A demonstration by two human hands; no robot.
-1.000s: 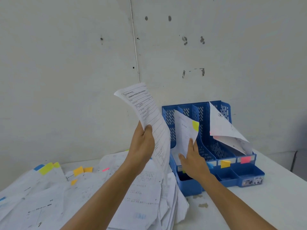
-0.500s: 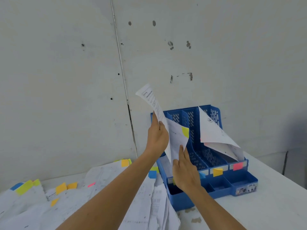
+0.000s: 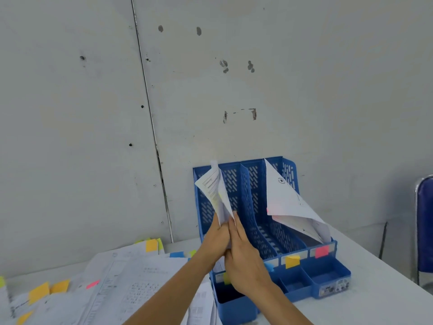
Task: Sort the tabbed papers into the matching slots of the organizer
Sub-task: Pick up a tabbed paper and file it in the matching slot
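Between the two hands, over the leftmost slot of the blue organizer (image 3: 248, 207), stand the tabbed papers (image 3: 216, 195), upright and fanned a little at the top, their lower edge hidden behind the knuckles. The left hand (image 3: 214, 239) grips them from its own side with curled fingers, while the right hand (image 3: 244, 261) lies against their other face with fingers straight, pressing rather than pinching. Just beside the right wrist a yellow-green label (image 3: 226, 278) marks this slot. A faint yellowish tab shows on the held sheets, so the match looks right, though it is too washed out to be sure. To do this step well, I judge the sheets should be squared between the palms, slid down along the divider until they bottom out, and only then let go. Otherwise the limp tops may flop over like the pink-slot papers (image 3: 290, 207), well to the right of the hands. Left of the left forearm, the unsorted pile (image 3: 121, 275) covers the bench (image 3: 386, 289).
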